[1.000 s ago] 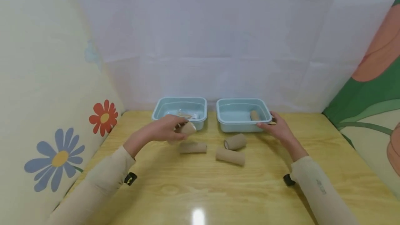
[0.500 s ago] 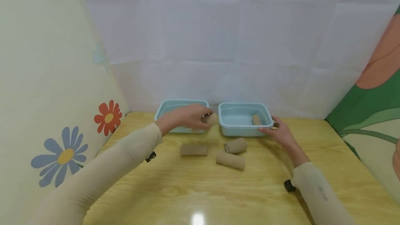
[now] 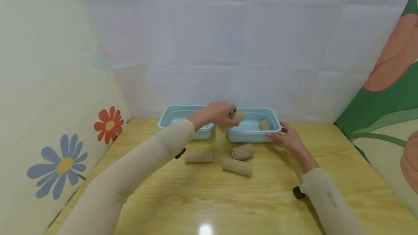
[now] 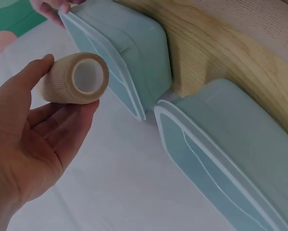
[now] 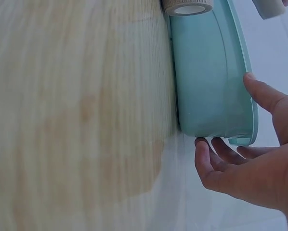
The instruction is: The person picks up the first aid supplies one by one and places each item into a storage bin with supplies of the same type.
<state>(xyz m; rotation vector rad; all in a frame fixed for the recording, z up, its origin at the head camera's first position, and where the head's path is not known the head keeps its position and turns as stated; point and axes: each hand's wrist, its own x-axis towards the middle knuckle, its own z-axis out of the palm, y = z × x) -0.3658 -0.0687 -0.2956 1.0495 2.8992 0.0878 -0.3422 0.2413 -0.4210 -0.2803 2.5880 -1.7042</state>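
Observation:
My left hand (image 3: 219,113) grips a tan bandage roll (image 4: 62,84) with a white core, thumb on one side and fingers beneath. In the head view the roll is over the left side of the right-hand light-blue plastic bin (image 3: 253,137). My right hand (image 5: 259,168) holds that bin at its near right corner, thumb on the rim and curled fingertips against the end wall. Inside the bin, near its right end, lies one tan roll (image 3: 263,125). In front of the bins, three more tan rolls lie on the table, one of them a roll (image 3: 237,167) nearest me.
A second light-blue bin (image 3: 204,133) stands to the left, partly hidden by my left forearm. Both bins are at the back of the wooden table (image 3: 202,195), against a white sheet (image 3: 196,46). Flower-printed panels (image 3: 62,100) flank the table.
My left hand has carried the bandage roll rightward, from in front of the left bin to over the right bin's left side. The right hand keeps its hold on the bin.

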